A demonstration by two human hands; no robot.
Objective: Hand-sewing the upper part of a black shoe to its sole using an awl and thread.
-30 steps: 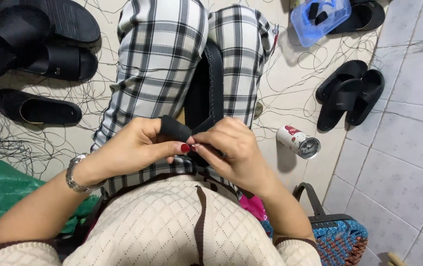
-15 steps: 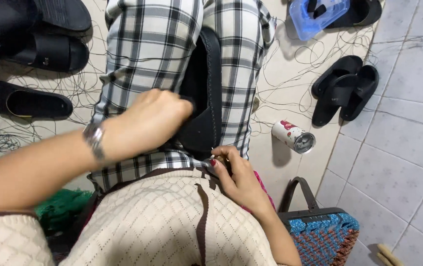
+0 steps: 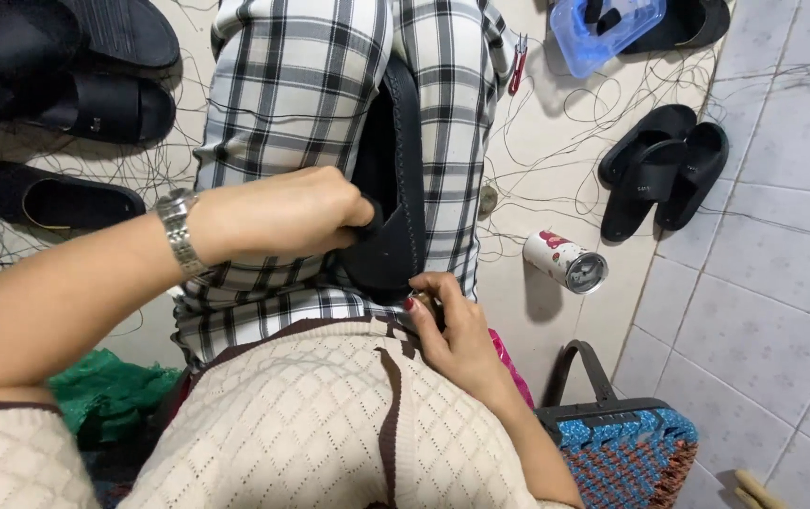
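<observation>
Head view shows a tiled floor (image 3: 782, 283) with loose threads all over it. Checked trousers (image 3: 301, 85) fill the middle. A black sole (image 3: 395, 188) stands between the knees. Black sandals (image 3: 664, 170) lie far right, more sandals far left, and a blue box (image 3: 612, 28) sits at the top. A woven bag (image 3: 626, 452) is near right, with a can (image 3: 565, 261) just beyond it. The left hand (image 3: 282, 217) is curled around the sole's edge. The right hand (image 3: 457, 330) pinches something small at the sole's near end.
</observation>
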